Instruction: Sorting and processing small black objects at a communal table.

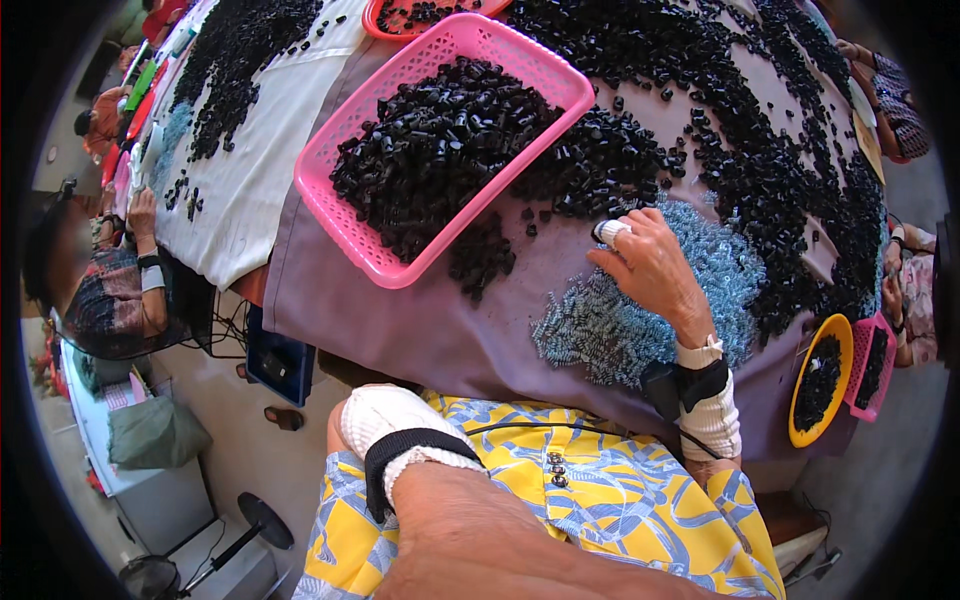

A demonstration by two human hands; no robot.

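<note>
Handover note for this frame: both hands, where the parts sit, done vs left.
Right hand: on the table, fingers at the edge of the loose black parts, beside the pale blue springs; grip not visible.
Left hand: wrapped in white, resting at the lap, holding nothing visible.
Pink basket: heaped with black parts.
Left: large piles of black parts and springs on the purple cloth.
</note>
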